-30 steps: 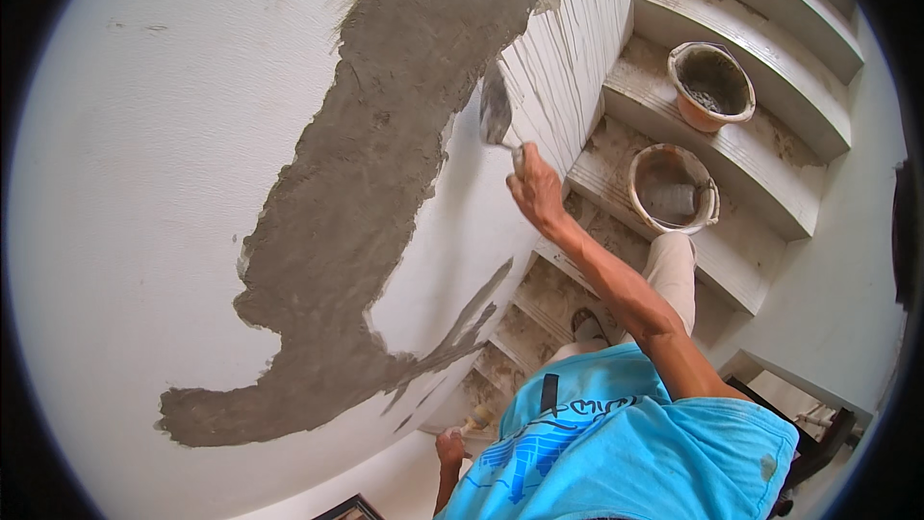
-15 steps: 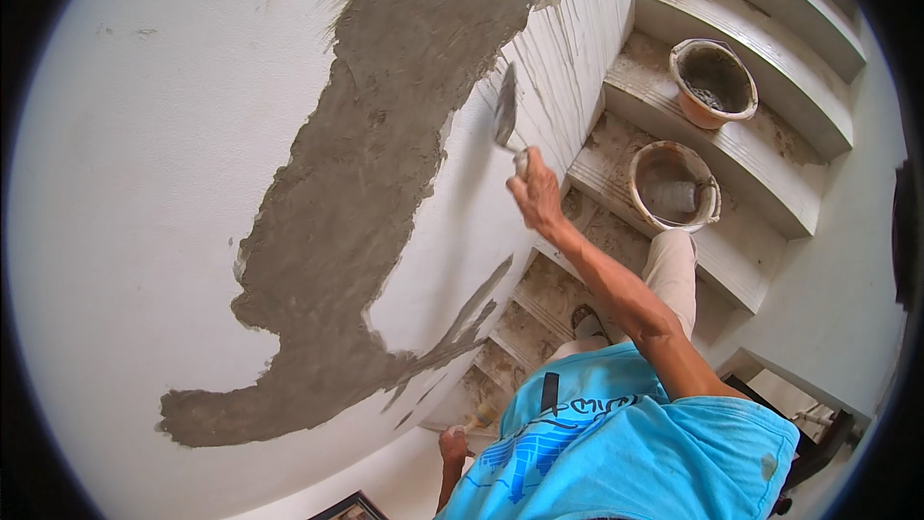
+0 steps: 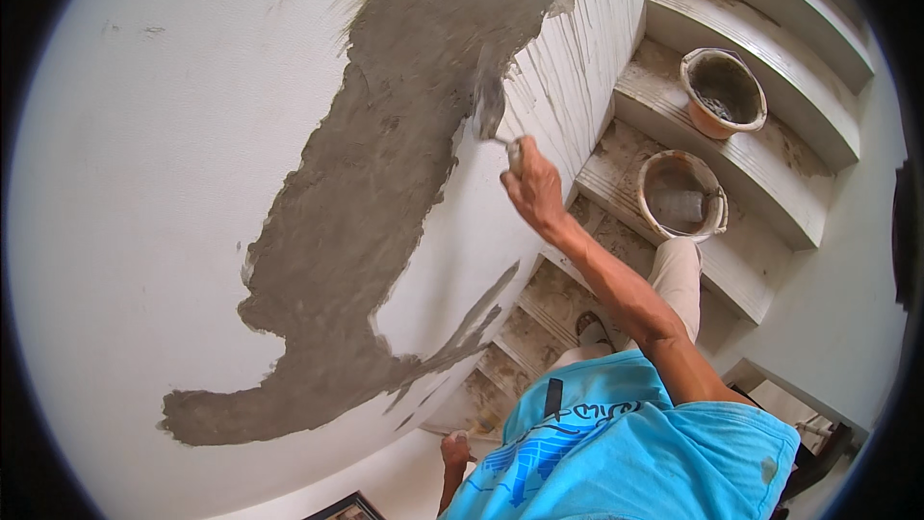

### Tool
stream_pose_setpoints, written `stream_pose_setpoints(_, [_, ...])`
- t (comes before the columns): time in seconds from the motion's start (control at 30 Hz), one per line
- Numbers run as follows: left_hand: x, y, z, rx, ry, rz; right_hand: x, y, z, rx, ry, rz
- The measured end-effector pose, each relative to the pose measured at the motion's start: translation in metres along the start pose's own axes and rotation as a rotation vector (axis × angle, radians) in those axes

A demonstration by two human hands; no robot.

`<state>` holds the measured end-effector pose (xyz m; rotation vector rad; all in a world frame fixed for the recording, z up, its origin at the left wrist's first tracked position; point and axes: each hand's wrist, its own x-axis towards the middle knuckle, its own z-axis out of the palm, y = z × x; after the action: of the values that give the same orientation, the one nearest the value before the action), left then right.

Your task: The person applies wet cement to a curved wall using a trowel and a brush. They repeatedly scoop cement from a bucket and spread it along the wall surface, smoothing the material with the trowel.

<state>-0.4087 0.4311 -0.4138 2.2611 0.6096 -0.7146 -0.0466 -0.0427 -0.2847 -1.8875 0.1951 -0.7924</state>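
Observation:
My right hand (image 3: 535, 191) is closed round the handle of a trowel (image 3: 488, 106). Its blade, somewhat blurred, lies over the right edge of a broad patch of wet grey mortar (image 3: 375, 164) on the white wall. Low in the view, close to my shirt, my left hand (image 3: 456, 449) is curled. What it holds, if anything, I cannot make out.
Concrete stairs (image 3: 664, 87) stained with mortar climb at the right. On them stand a bucket of grey mix (image 3: 700, 125) and, one step lower, a bucket with a clear container inside (image 3: 643, 195). A dark picture frame (image 3: 361, 499) shows at the bottom.
The trowel blade has swung left from bare wall onto the mortar's edge, and my right hand has shifted slightly. The whole view has moved a little.

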Motion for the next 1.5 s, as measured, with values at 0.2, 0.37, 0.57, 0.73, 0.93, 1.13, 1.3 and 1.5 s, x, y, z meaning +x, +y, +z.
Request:
stream_pose_setpoints(0.2, [-0.003, 0.005, -0.003, 0.163, -0.019, 0.185, 0.045, -0.011, -0.008, 0.002, 0.073, -0.038])
stream_pose_setpoints(0.37, [0.008, -0.011, 0.01, 0.141, -0.014, 0.11, -0.001, -0.018, 0.009, -0.119, -0.048, -0.135])
stream_pose_setpoints(0.57, [-0.015, 0.041, 0.006, -0.069, 0.072, -0.039, 0.02, -0.017, -0.018, -0.087, -0.044, -0.017])
stream_pose_setpoints(0.73, [-0.014, 0.041, 0.005, -0.068, 0.028, 0.084, 0.05, -0.018, -0.017, -0.105, 0.073, -0.141])
stream_pose_setpoints(0.93, [-0.002, 0.028, 0.015, 0.002, -0.029, 0.011, 0.001, -0.029, -0.01, -0.151, -0.12, -0.254])
stream_pose_setpoints(1.13, [-0.004, 0.012, 0.017, -0.076, 0.002, 0.054, 0.049, -0.029, -0.024, -0.089, 0.029, -0.106])
stream_pose_setpoints(1.3, [-0.006, 0.024, 0.016, -0.056, -0.017, 0.086, 0.033, -0.03, -0.016, -0.192, -0.028, -0.222])
stream_pose_setpoints(1.5, [0.005, 0.014, 0.024, 0.023, 0.016, 0.05, 0.018, -0.032, -0.019, -0.158, -0.083, -0.309])
